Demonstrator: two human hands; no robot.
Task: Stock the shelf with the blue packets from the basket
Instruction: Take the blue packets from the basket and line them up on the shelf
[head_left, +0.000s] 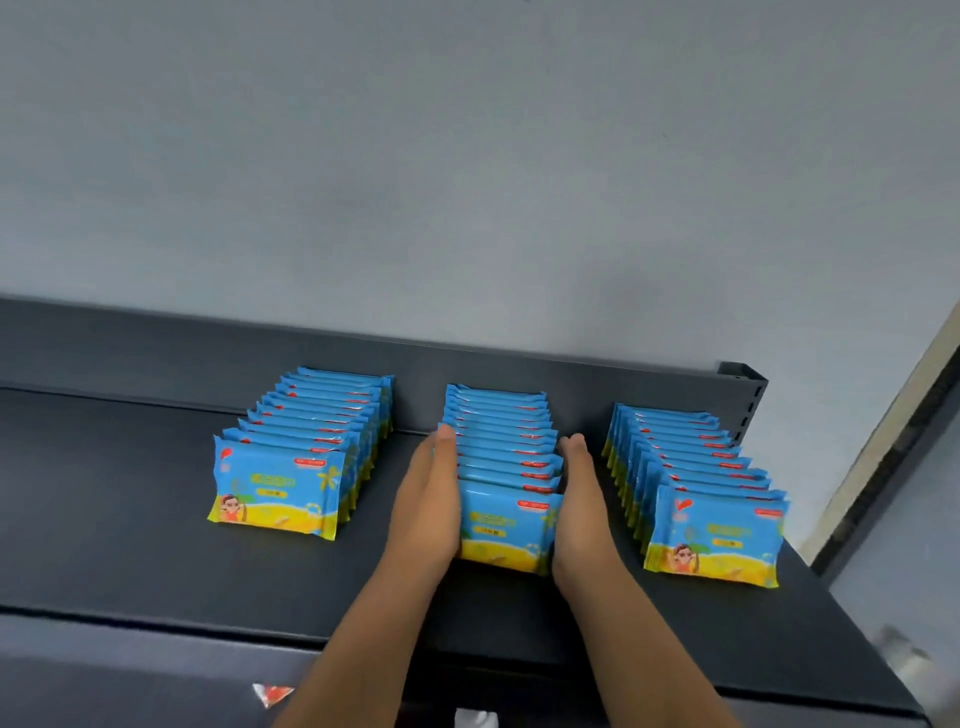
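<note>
Three rows of blue and yellow packets stand upright on a dark shelf (130, 545). The left row (291, 467) and the right row (706, 509) stand free. My left hand (428, 504) lies flat against the left side of the middle row (506, 493), and my right hand (582, 509) lies flat against its right side. Both hands have straight fingers and press the row between the palms. The basket is out of view.
A grey wall rises behind the shelf. The shelf's upright post (748, 395) with slots stands at the back right. The shelf's front edge (208, 623) runs across the bottom, with a red and white scrap (270, 693) below it.
</note>
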